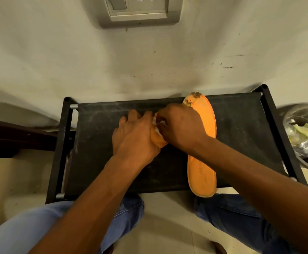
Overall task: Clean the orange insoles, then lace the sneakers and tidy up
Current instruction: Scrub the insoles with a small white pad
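Two orange insoles lie on a black fabric rack top [98,143]. One insole [202,167] stretches lengthwise at the right, its worn toe near the wall, its heel over the front edge. The second insole [158,140] is mostly hidden under my hands at the middle. My left hand [133,136] presses down on it, fingers spread. My right hand [180,127] is closed on a small white tissue [157,125] against that insole. No sneakers or laces are in view.
A stained wall with a socket plate [138,10] rises right behind the rack. A bin with a plastic liner and rubbish [305,136] stands at the right. Dark furniture [12,134] sits at the left. My knees in blue jeans are below the rack's front edge.
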